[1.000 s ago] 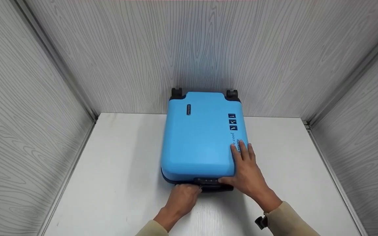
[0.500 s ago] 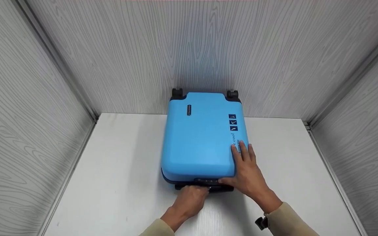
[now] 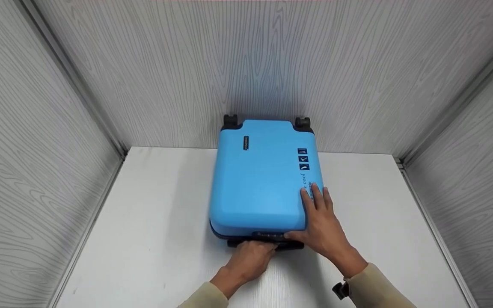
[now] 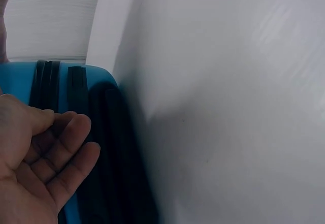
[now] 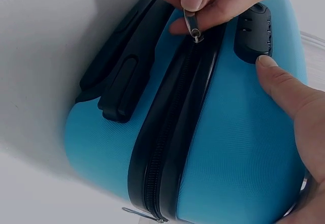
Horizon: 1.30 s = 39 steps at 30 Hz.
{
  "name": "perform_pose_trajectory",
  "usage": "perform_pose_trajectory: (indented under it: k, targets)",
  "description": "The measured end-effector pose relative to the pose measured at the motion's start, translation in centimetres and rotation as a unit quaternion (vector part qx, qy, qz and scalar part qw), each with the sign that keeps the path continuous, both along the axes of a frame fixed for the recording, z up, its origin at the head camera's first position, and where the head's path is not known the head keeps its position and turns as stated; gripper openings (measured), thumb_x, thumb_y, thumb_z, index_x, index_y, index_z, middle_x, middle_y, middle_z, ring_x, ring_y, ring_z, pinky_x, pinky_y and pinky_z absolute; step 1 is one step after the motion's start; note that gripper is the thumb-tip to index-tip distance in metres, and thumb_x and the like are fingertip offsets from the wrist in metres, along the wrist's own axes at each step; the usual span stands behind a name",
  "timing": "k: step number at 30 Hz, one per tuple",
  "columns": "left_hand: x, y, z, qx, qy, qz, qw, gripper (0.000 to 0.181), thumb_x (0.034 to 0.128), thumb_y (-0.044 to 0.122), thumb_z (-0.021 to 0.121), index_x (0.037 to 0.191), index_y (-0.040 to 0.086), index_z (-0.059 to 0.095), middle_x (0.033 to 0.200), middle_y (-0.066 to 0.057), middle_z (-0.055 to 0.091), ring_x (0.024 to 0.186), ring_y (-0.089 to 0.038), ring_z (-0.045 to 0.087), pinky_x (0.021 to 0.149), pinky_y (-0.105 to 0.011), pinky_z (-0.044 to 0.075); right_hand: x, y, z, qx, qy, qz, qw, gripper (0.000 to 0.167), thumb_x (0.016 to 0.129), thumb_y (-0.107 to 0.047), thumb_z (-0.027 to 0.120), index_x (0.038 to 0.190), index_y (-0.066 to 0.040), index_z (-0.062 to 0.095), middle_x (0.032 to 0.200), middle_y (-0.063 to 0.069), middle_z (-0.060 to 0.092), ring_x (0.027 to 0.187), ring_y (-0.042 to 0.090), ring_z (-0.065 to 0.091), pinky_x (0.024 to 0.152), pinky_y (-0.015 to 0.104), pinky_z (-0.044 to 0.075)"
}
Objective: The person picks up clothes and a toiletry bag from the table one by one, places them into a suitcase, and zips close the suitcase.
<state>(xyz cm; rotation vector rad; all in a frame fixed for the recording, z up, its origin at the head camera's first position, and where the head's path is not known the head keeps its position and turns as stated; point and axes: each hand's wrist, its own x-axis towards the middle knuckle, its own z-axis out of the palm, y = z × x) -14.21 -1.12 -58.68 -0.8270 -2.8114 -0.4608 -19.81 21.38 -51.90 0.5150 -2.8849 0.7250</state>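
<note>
A blue hard-shell suitcase point(image 3: 259, 175) lies flat, its black wheels against the back wall. Between thumb and forefinger my left hand point(image 3: 250, 261) pinches a metal zipper pull point(image 5: 190, 22) on the black zipper point(image 5: 167, 122) along the near side. My right hand point(image 3: 325, 226) rests on the case's near right corner, fingers spread over the printed lettering, thumb beside the combination lock point(image 5: 254, 33). Below the zipper sits a black carry handle point(image 3: 289, 245), partly behind my left hand. A second zipper pull point(image 5: 142, 214) hangs at the zipper's lower end in the right wrist view.
The suitcase is on a white tabletop point(image 3: 152, 214), with table surface on both sides of it. Grey wood-grain panels enclose it: a back wall point(image 3: 178, 72), a left wall point(image 3: 19, 171) and a right wall point(image 3: 477, 179).
My left hand has moved to the right along the suitcase's near edge with the zipper pull, uncovering the left end of the handle. My right hand and the suitcase have stayed in place.
</note>
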Motion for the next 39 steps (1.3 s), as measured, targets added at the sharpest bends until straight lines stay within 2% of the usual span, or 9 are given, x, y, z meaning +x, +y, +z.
perform_pose_trajectory:
  k: [10, 14, 17, 19, 22, 26, 28, 33, 39]
  targets:
    - [0.6, -1.2, 1.8, 0.043, -0.013, 0.051, 0.9977, 0.023, 0.1031, 0.023, 0.065, 0.084, 0.023, 0.077, 0.079, 0.008, 0.075, 0.072, -0.01, 0.071, 0.062, -0.033, 0.057, -0.1, 0.0, 0.0, 0.006, -0.003, 0.002, 1.0, 0.131, 0.069, -0.051, 0.098, 0.169, -0.009, 0.024, 0.176, 0.019, 0.013, 0.161, 0.05, 0.007, 0.114, 0.066, 0.043]
    - [1.0, -2.2, 3.3, 0.076, 0.003, 0.065, 0.9949, 0.022, 0.1, 0.017, 0.066, 0.083, 0.02, 0.08, 0.073, 0.009, 0.073, 0.065, -0.004, 0.065, 0.059, -0.027, 0.055, -0.1, 0.0, 0.0, 0.009, 0.003, 0.008, 0.9999, 0.131, 0.069, -0.052, 0.098, 0.169, -0.008, 0.024, 0.176, 0.021, 0.013, 0.161, 0.052, 0.007, 0.115, 0.067, 0.041]
    - [1.2, -3.0, 4.5, 0.109, 0.047, 0.071, 0.9904, 0.021, 0.0978, 0.015, 0.069, 0.08, 0.019, 0.079, 0.069, 0.01, 0.068, 0.062, -0.001, 0.059, 0.056, -0.022, 0.051, -0.1, 0.1, 0.0, 0.007, 0.012, 0.013, 0.9998, 0.129, 0.071, -0.056, 0.095, 0.168, -0.006, 0.026, 0.175, 0.023, 0.014, 0.16, 0.053, 0.008, 0.115, 0.068, 0.04]
    - [1.1, -3.5, 5.3, 0.129, 0.098, 0.081, 0.9834, 0.023, 0.0967, 0.014, 0.071, 0.075, 0.019, 0.075, 0.065, 0.009, 0.064, 0.057, -0.001, 0.056, 0.053, -0.02, 0.048, -0.1, 0.1, -0.1, -0.006, 0.013, 0.013, 0.9998, 0.124, 0.075, -0.058, 0.092, 0.168, -0.006, 0.028, 0.175, 0.023, 0.015, 0.16, 0.053, 0.008, 0.115, 0.068, 0.04]
    - [0.6, -4.4, 6.4, 0.152, 0.189, 0.115, 0.9632, 0.02, 0.0943, 0.012, 0.074, 0.075, 0.018, 0.074, 0.065, 0.007, 0.066, 0.058, -0.006, 0.061, 0.052, -0.023, 0.051, -0.1, 0.1, -0.3, -0.035, 0.012, 0.004, 0.9993, 0.111, 0.084, -0.06, 0.083, 0.167, -0.007, 0.031, 0.175, 0.021, 0.016, 0.161, 0.05, 0.008, 0.117, 0.068, 0.038]
    - [-0.7, -5.7, 7.3, 0.17, 0.243, 0.172, 0.9396, 0.007, 0.0936, 0.013, 0.076, 0.088, 0.013, 0.08, 0.084, -0.001, 0.074, 0.078, -0.022, 0.066, 0.072, -0.036, 0.054, -0.2, 0.1, -1.0, -0.073, 0.028, -0.016, 0.9969, 0.091, 0.094, -0.054, 0.074, 0.164, -0.007, 0.038, 0.174, 0.022, 0.02, 0.161, 0.049, 0.012, 0.12, 0.069, 0.033]
    - [-1.3, -6.3, 7.3, 0.171, 0.235, 0.187, 0.9384, 0.01, 0.0951, 0.017, 0.076, 0.099, 0.011, 0.083, 0.101, -0.008, 0.074, 0.096, -0.03, 0.063, 0.085, -0.047, 0.051, -0.3, 0.1, -1.4, -0.082, 0.045, -0.021, 0.9954, 0.083, 0.098, -0.05, 0.071, 0.162, -0.007, 0.042, 0.173, 0.023, 0.023, 0.161, 0.048, 0.014, 0.12, 0.069, 0.032]
    - [-2.6, -6.9, 6.4, 0.185, 0.165, 0.189, 0.9503, 0.033, 0.1031, 0.024, 0.066, 0.13, 0.009, 0.075, 0.141, -0.021, 0.062, 0.135, -0.044, 0.053, 0.114, -0.059, 0.043, -0.7, 0.1, -2.4, -0.092, 0.093, -0.025, 0.9911, 0.067, 0.103, -0.041, 0.066, 0.159, -0.008, 0.048, 0.171, 0.022, 0.031, 0.16, 0.047, 0.02, 0.121, 0.069, 0.032]
    - [-4.0, -6.3, 4.9, 0.224, 0.12, 0.192, 0.9479, 0.041, 0.1085, 0.022, 0.053, 0.146, 0.01, 0.064, 0.16, -0.023, 0.048, 0.152, -0.05, 0.038, 0.122, -0.061, 0.036, -1.4, 0.3, -3.1, -0.095, 0.139, -0.023, 0.9855, 0.061, 0.102, -0.038, 0.065, 0.155, -0.008, 0.055, 0.167, 0.021, 0.039, 0.158, 0.046, 0.026, 0.121, 0.068, 0.032]
